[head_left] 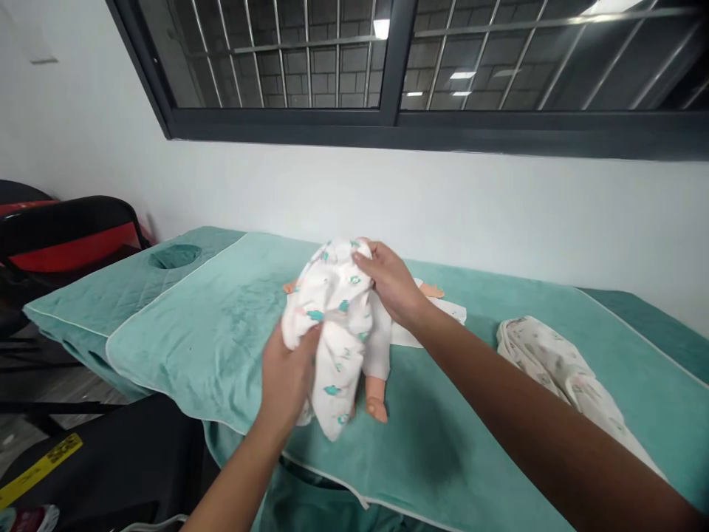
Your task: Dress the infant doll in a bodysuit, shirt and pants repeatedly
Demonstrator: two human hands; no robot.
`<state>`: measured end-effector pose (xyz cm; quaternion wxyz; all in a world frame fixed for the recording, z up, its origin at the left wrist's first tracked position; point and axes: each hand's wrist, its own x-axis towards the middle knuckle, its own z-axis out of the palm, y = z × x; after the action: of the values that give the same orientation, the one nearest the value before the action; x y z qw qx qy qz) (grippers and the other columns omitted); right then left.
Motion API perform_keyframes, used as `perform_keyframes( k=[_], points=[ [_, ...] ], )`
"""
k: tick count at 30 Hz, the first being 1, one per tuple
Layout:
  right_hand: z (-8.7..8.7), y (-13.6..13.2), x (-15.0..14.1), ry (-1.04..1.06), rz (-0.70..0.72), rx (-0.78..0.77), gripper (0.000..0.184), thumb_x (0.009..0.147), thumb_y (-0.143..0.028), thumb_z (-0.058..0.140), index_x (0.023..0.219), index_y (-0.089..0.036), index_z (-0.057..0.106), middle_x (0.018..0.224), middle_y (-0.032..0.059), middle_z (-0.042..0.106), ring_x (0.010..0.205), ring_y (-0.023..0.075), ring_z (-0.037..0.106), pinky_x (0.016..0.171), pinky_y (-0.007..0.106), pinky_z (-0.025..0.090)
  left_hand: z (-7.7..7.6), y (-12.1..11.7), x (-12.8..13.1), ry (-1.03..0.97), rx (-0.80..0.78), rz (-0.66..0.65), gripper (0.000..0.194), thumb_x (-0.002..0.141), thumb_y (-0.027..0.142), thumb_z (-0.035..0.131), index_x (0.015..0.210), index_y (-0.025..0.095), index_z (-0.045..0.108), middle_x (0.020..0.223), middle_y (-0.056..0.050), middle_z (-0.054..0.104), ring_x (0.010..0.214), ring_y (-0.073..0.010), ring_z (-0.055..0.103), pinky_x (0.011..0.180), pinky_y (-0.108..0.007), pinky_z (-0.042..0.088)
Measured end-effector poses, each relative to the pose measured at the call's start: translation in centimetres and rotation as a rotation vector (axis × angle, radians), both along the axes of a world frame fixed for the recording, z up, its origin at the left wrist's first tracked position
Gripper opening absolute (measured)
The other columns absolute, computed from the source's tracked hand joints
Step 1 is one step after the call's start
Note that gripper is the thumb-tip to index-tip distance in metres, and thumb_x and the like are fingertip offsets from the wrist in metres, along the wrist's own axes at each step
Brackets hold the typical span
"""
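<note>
Between both hands I hold up a white baby garment (346, 307) printed with green and pink figures; its exact cut cannot be made out. My left hand (289, 373) pinches its lower left edge. My right hand (392, 282) grips its upper right edge, fingers closed on the cloth. Behind and below the garment lies a baby doll (377, 399) in white clothing. One bare doll foot shows below, and a small doll hand shows out to each side. The garment hides the doll's head and most of its body. A white cloth (407, 337) lies by the doll on the right.
A green plush-covered massage bed (221, 310) with a face hole stands against the white wall, below a barred window. A folded, printed cream cloth (570, 362) lies on its right part. At left are black-and-red chairs (72, 244); a black seat (122, 458) is at lower left.
</note>
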<state>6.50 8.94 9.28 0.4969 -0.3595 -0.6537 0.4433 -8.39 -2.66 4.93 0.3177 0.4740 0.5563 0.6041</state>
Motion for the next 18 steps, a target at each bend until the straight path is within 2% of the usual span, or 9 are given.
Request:
perform_keyframes(
  k=[2,5,7,10,11,13,14,16,18],
  points=[
    [-3.3,0.4,0.3,-0.122,-0.049,-0.085,0.034,0.081,-0.051,0.062,0.087,-0.019,0.053,0.082,0.0004,0.061,0.075,0.0142,0.058,0.065,0.025,0.045,-0.3,0.4,-1.2,-0.04,0.087,0.144,0.039,0.084,0.037,0.061,0.118,0.019,0.057,0.115,-0.005,0.067,0.105,-0.0232,0.063,0.091,-0.034,0.051],
    [-7.3,-0.3,0.4,-0.362,0.072,-0.152,0.031,0.081,-0.049,0.061,0.086,-0.02,0.053,0.063,-0.0037,0.057,0.058,0.0127,0.054,0.055,0.024,0.04,-1.1,1.2,-2.2,-0.084,0.13,0.166,0.039,0.085,0.036,0.058,0.121,0.021,0.053,0.114,-0.005,0.064,0.101,-0.0198,0.062,0.086,-0.03,0.052],
    [-8.6,-0.7,0.4,-0.459,0.125,-0.115,0.024,0.083,-0.044,0.059,0.086,-0.021,0.054,0.061,-0.0048,0.056,0.056,0.0127,0.053,0.055,0.024,0.04,-2.2,2.2,-2.6,-0.058,0.073,0.221,0.034,0.086,0.039,0.056,0.115,0.02,0.052,0.107,-0.004,0.063,0.096,-0.0191,0.062,0.083,-0.03,0.052],
    [-9.0,0.1,0.9,-0.538,0.002,0.068,0.012,0.084,-0.033,0.057,0.086,-0.022,0.056,0.078,-0.0012,0.062,0.074,0.0158,0.058,0.069,0.029,0.045,-4.6,4.4,-3.3,0.175,-0.086,0.359,0.039,0.086,0.036,0.056,0.119,0.018,0.045,0.109,-0.008,0.06,0.098,-0.0224,0.062,0.085,-0.036,0.052],
    [-9.0,0.8,1.1,-0.565,-0.051,0.157,0.011,0.084,-0.031,0.056,0.09,-0.022,0.057,0.087,0.0012,0.064,0.083,0.0177,0.059,0.077,0.032,0.047,-5.5,5.1,-3.4,0.309,-0.151,0.321,0.041,0.087,0.032,0.054,0.124,0.018,0.043,0.114,-0.011,0.059,0.101,-0.0247,0.061,0.087,-0.04,0.051],
    [-9.1,2.6,1.8,-0.618,-0.131,0.328,0.02,0.085,-0.026,0.054,0.103,-0.02,0.057,0.11,0.0073,0.062,0.104,0.0217,0.056,0.094,0.038,0.044,-6.7,6.3,-3.5,0.622,-0.253,0.117,0.043,0.087,0.022,0.05,0.13,0.016,0.043,0.124,-0.016,0.057,0.111,-0.0303,0.059,0.093,-0.048,0.048],
    [-9.3,3.6,2.1,-0.655,-0.158,0.39,0.027,0.085,-0.025,0.054,0.111,-0.019,0.056,0.121,0.0103,0.059,0.114,0.0238,0.052,0.101,0.04,0.04,-7.0,6.6,-3.3,0.774,-0.252,0.025,0.043,0.087,0.017,0.048,0.13,0.015,0.045,0.129,-0.018,0.054,0.118,-0.0333,0.055,0.096,-0.051,0.045],
    [-9.9,5.6,2.5,-0.748,-0.226,0.439,0.04,0.087,-0.029,0.054,0.124,-0.016,0.051,0.14,0.0143,0.048,0.129,0.0277,0.041,0.11,0.044,0.032,-6.8,7.1,-2.6,0.996,-0.127,-0.049,0.044,0.085,0.01,0.046,0.129,0.014,0.049,0.141,-0.02,0.047,0.133,-0.0365,0.041,0.105,-0.056,0.036],
    [-10.4,7.5,2.6,-0.833,-0.317,0.398,0.053,0.088,-0.039,0.055,0.134,-0.013,0.045,0.149,0.0165,0.038,0.138,0.0312,0.032,0.113,0.047,0.027,-5.9,7.3,-1.6,1.038,0.03,-0.045,0.044,0.087,0.01,0.043,0.13,0.014,0.05,0.149,-0.018,0.039,0.142,-0.0334,0.03,0.112,-0.053,0.029]
  ],
)
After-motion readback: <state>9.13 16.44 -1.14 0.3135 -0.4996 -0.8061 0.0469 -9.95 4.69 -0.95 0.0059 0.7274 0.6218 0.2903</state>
